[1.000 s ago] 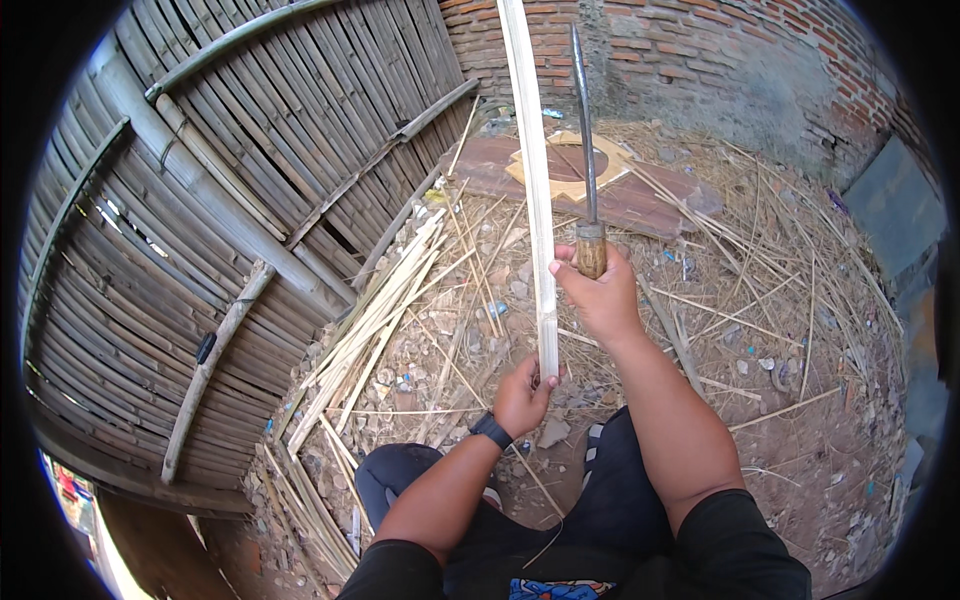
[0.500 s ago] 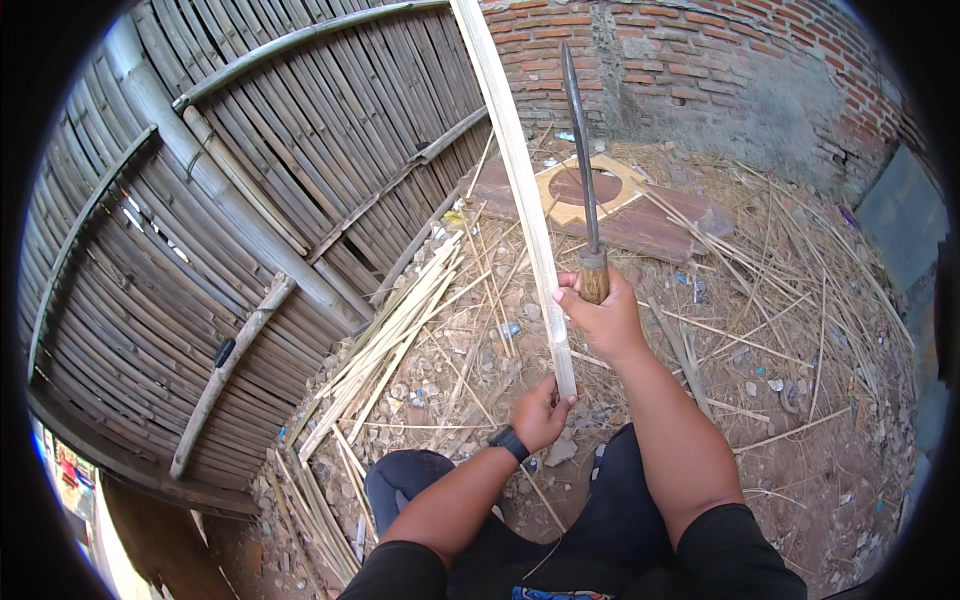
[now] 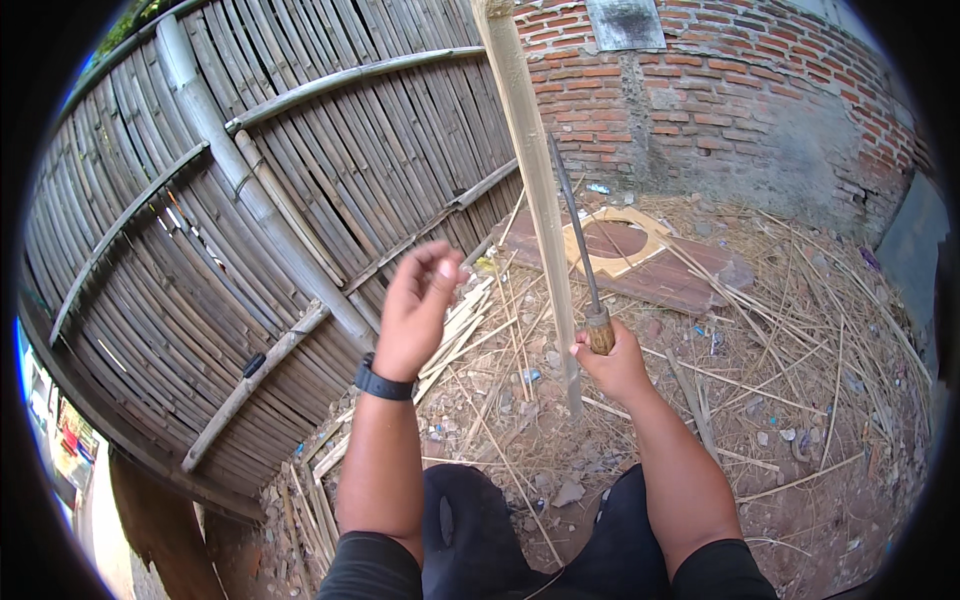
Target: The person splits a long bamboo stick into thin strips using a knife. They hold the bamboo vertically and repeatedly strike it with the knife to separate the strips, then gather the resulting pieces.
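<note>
Bamboo strip (image 3: 535, 200) standing near-upright on the ground, long axis running up and far, just left of the right hand (image 3: 612, 365) fisted on the knife handle (image 3: 599, 330), left hand (image 3: 418, 310) spread, empty, further left.
</note>
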The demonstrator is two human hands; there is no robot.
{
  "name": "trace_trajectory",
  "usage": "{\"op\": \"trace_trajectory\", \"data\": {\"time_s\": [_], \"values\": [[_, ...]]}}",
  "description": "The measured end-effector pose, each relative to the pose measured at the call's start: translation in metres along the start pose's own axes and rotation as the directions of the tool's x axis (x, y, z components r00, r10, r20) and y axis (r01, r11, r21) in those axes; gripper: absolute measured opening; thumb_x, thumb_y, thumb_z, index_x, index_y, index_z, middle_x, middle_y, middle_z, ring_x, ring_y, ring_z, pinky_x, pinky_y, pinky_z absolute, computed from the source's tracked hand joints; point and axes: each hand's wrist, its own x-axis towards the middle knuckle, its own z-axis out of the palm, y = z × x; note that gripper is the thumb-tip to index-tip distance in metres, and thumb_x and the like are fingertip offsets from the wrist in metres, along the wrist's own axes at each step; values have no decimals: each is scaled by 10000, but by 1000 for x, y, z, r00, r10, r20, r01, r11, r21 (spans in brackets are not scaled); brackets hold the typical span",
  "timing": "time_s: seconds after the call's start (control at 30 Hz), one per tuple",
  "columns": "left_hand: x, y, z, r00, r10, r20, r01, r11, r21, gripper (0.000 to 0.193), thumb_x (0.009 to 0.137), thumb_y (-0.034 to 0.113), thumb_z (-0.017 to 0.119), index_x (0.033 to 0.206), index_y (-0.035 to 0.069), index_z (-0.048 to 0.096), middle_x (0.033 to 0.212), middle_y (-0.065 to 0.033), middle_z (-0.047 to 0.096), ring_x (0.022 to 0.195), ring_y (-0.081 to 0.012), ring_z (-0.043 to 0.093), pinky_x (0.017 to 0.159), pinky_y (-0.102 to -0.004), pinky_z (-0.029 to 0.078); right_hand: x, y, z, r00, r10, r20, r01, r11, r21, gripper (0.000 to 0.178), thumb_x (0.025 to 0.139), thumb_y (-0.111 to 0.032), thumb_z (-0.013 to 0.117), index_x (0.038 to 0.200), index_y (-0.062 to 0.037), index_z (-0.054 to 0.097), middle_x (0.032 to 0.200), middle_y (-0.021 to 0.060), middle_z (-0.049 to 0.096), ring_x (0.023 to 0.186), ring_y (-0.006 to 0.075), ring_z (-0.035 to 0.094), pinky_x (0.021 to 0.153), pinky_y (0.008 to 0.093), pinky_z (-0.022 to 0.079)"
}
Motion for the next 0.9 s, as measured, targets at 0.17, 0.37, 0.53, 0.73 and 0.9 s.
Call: {"op": "trace_trajectory", "data": {"time_s": [0.17, 0.37, 0.53, 0.73, 0.9], "values": [[58, 140, -10, 882, 435, -180, -446, 895, -22, 918, 951, 719, 344, 1435, -61, 332, 1375, -263, 497, 1198, -346, 583, 964, -417, 501, -2, 13, -7, 997, 63, 54, -59, 995, -80, 278, 817, -93, 742, 1064, -23, 636, 934, 45, 695, 847, 129, 655, 795, 311, 520], [75, 193, -33, 858, 436, -271, -496, 840, -219, 802, 1012, 623, 266, 1416, -65, 356, 1303, -247, 541, 1140, -374, 591, 978, -482, 502, 0, 38, 4, 980, 104, 169, -85, 990, -112, 345, 818, -105, 749, 1132, -13, 641, 969, 60, 709, 869, 138, 660, 802, 314, 521], [54, 154, -53, 845, 363, -391, -480, 838, -258, 656, 1032, 584, 337, 1236, -17, 502, 713, 26, 364, 597, -98, 324, 561, -266, 345, 2, 45, 0, 917, 246, 316, -163, 950, -267, 384, 810, -131, 784, 1146, -6, 649, 995, 76, 713, 889, 162, 662, 814, 317, 515], [11, 56, -61, 790, 188, -583, -387, 891, -237, 729, 973, 690, 335, 1130, -1, 508, 650, 32, 315, 520, -89, 274, 486, -256, 275, 10, 56, -11, 885, 351, 305, -132, 819, -558, 437, 802, -255, 793, 1100, 30, 647, 971, 178, 697, 904, 278, 671, 849, 389, 502], [-33, -52, -72, 744, 25, -668, -296, 908, -296, 729, 907, 792, 299, 986, 93, 491, 623, 35, 314, 504, -90, 265, 480, -243, 253, 4, 60, 7, 868, 371, 329, -79, 759, -647, 402, 797, -239, 796, 1042, 42, 646, 903, 161, 689, 795, 218, 644, 748, 367, 501]]}}
